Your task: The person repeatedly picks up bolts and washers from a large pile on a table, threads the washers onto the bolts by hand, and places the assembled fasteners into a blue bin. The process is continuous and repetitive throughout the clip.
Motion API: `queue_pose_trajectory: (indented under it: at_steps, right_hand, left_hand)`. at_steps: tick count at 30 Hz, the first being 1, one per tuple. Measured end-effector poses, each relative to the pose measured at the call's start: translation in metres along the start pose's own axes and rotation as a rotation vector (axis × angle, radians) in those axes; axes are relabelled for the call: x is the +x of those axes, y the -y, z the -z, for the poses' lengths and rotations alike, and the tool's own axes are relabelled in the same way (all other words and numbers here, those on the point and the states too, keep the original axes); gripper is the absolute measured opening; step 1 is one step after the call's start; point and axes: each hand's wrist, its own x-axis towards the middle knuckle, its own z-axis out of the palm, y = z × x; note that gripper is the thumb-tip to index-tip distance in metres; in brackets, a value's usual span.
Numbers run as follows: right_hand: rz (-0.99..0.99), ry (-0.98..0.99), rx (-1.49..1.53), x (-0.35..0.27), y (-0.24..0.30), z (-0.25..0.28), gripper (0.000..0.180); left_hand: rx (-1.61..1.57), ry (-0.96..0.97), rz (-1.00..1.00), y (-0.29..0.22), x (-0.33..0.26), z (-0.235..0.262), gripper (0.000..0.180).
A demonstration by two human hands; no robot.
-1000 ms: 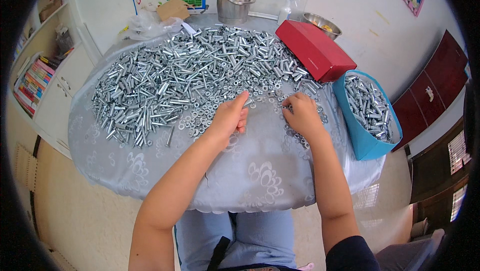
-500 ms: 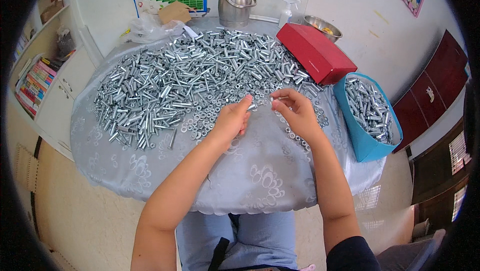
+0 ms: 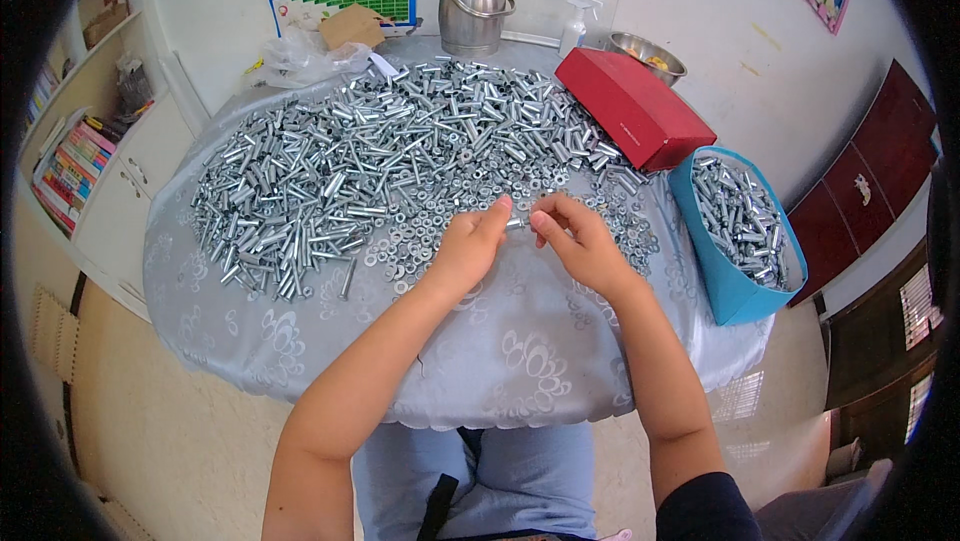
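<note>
Over the near edge of the pile of metal hardware, my left hand (image 3: 475, 244) is closed around a silver bolt (image 3: 516, 224), whose end sticks out to the right past the thumb. My right hand (image 3: 578, 246) is pinched at that end, thumb and forefinger together. A small metal nut or washer seems to be between its fingertips; the fingers mostly hide it. Beneath and around both hands lie loose nuts and washers (image 3: 410, 236). Behind them spreads a broad heap of bolts with sleeves (image 3: 320, 166).
A blue fabric bin (image 3: 735, 291) full of bolts stands at the right, beside a red box (image 3: 640, 106). Along the back are a steel pot (image 3: 472, 16), a spray bottle (image 3: 573, 29), a steel bowl (image 3: 660, 53) and a plastic bag (image 3: 305, 56). A grey cloth (image 3: 330, 351) covers the table.
My right hand has moved left and slightly down, bringing its pinched fingertips from apart to the bolt's end. My left hand has shifted slightly right, still holding the bolt.
</note>
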Motion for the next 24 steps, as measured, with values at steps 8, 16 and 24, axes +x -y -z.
queue_pose_trajectory:
  at_steps: [8,16,24]
  right_hand:
    - [0.148,0.005,-0.033,-0.002,-0.003,0.000,0.018]
    - [0.003,0.095,0.088,-0.003,-0.004,0.001,0.019]
    - [-0.057,0.149,0.032,-0.003,-0.003,0.002,0.019]
  left_hand:
    - [0.114,-0.031,-0.110,-0.005,-0.006,0.001,0.054]
    - [0.123,-0.053,-0.220,0.001,-0.004,0.000,0.054]
    - [0.166,-0.046,-0.251,0.006,-0.002,0.001,0.054]
